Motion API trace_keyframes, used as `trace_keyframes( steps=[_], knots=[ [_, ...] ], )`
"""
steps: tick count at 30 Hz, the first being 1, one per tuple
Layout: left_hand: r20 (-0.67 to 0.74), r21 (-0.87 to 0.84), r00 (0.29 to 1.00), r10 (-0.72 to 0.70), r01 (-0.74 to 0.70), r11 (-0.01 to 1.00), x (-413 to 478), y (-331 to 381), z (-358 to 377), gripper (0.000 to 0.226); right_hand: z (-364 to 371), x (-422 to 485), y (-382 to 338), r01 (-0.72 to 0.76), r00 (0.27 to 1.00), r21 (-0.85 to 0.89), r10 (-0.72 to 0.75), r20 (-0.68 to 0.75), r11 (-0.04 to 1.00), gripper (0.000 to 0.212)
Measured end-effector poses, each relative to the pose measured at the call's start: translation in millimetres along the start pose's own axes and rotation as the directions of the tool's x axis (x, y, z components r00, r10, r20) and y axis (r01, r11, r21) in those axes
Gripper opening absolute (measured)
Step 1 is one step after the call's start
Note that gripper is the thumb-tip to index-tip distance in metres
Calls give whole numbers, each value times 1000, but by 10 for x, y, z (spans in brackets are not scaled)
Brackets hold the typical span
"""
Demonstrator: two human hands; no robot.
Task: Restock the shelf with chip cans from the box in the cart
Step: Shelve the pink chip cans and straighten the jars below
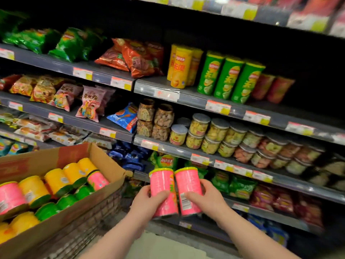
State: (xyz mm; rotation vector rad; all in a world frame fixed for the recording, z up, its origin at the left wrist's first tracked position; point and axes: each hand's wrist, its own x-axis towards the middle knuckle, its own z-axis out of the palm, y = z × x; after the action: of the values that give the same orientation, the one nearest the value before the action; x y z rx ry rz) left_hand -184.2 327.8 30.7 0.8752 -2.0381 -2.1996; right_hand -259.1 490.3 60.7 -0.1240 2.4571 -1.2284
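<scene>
- The left hand (149, 199) is wrapping around a pink chip can (164, 193), fingers curled over its front, holding it upright with a slight tilt.
- The right hand (207, 199) is gripping a second pink can (188, 189) the same way, its thumb lying across the label.
- The two cans are sitting side by side, touching or nearly so, raised in front of the lower shelves.
- At the near left, a cardboard box (104, 200) is resting in a cart (87, 225), holding more cans on their sides: yellow (56, 181), pink (97, 179) and green-lidded ones (66, 201).
- Farther up on the right, a shelf (188, 99) is carrying upright yellow cans (182, 67), green cans (229, 79) and, at the right end, reddish cans (272, 88) set further back.
- Below that shelf, clear snack jars (218, 135) are standing in stacked rows.
- To the left, bagged snacks (134, 57) are filling the shelves.
</scene>
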Motion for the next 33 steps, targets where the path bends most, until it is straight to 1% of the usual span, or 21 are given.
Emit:
trace_keyframes(
  steps=[4, 8, 12, 14, 17, 19, 21, 24, 30, 33],
  knots=[
    [59, 36, 998, 9, -11, 999, -57, 112, 667, 40, -621, -36, 304, 12, 998, 20, -10, -67, 1000, 62],
    [118, 23, 993, 21, -24, 999, -118, 277, 1272, 41, -1198, -37, 536, 16, 993, 70, -8, -117, 997, 67],
    [143, 16, 988, 61, -64, 998, -129, 429, 1769, 46, -1722, -47, 660, 60, 985, 64, -48, -168, 996, 62],
    [172, 3, 983, 71, -72, 997, -145, 520, 1964, 44, -1932, -58, 698, 73, 985, 102, -55, -166, 992, 63],
    [203, -10, 974, 95, -95, 995, -145, 686, 2182, 40, -2195, -41, 696, 91, 982, 138, -67, -176, 986, 68],
    [216, -11, 969, 121, -121, 993, -120, 806, 2288, 39, -2343, 16, 683, 121, 974, 148, -88, -209, 982, 65],
    [223, -12, 965, 139, -139, 990, -73, 923, 2369, 43, -2474, 85, 654, 145, 968, 157, -107, -227, 977, 60],
    [248, -10, 955, 161, -163, 986, 48, 1082, 2478, 49, -2658, 228, 604, 172, 956, 177, -121, -269, 969, 60],
    [287, -19, 935, 206, -210, 978, 460, 1387, 2677, 44, -3040, 578, 376, 237, 895, 153, -154, -419, 959, 64],
    [307, -32, 921, 239, -241, 970, 701, 1578, 2764, 43, -3244, 785, 179, 257, 868, 151, -159, -471, 955, 67]
  ],
)
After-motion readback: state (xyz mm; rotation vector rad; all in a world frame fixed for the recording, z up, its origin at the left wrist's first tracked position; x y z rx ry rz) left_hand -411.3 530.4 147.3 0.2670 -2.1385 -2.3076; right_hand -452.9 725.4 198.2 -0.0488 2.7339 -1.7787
